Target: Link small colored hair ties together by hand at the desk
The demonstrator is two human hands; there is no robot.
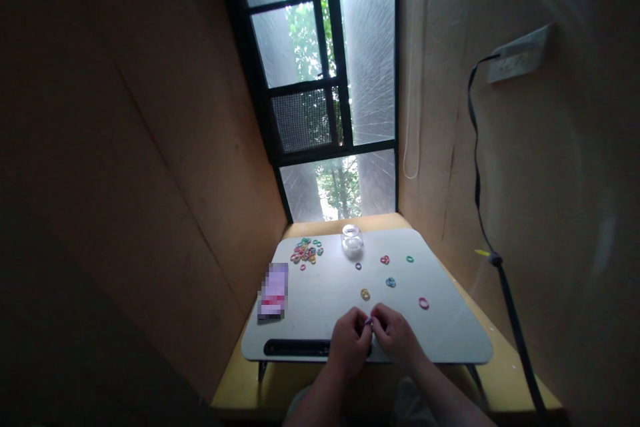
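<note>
Close together over the front of the white lap table (320,310), my left hand (349,340) and my right hand (396,335) pinch a small purple hair tie (369,321) between their fingertips. Most of the tie is hidden by my fingers. Just beyond them lie yellow hair ties (365,294). Farther off are blue ties (391,282), red ties (385,259), a green tie (410,259) and a dark purple tie (359,266). A pink tie (423,303) rests to the right of my right hand.
A mixed pile of hair ties (306,252) sits at the back left, near a blurred purple phone-shaped object (274,290). At the back stands a clear jar (352,240). A black slot (295,347) runs along the front edge. A black cord (477,173) hangs from the right wall's outlet.
</note>
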